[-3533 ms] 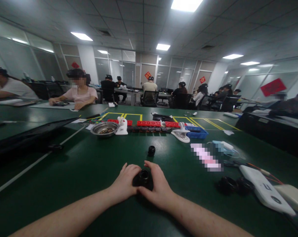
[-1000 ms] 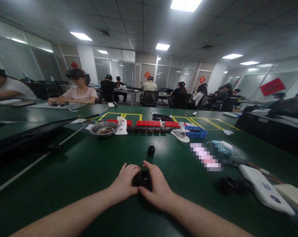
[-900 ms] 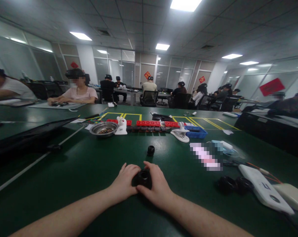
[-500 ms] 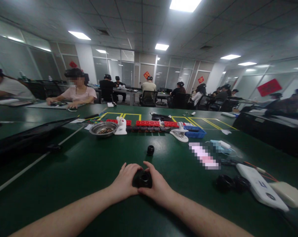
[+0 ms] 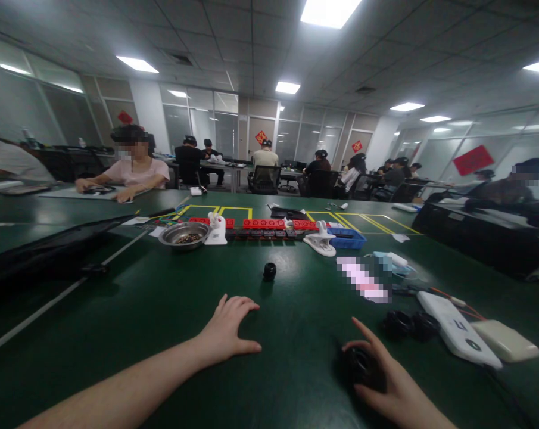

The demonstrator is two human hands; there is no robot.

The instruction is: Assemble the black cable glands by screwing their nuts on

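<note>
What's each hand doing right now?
Left hand: open, flat on the green table, empty.
Right hand: curled around the round black ring-shaped part.

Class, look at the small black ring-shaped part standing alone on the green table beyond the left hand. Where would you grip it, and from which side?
Probably from above, pinching across its round outer wall. The small black ring-shaped part stands alone on the green table, its sides free, so finger and thumb could close on opposite sides. The left hand lies open nearest it; the right hand is busy with another black part.
</note>
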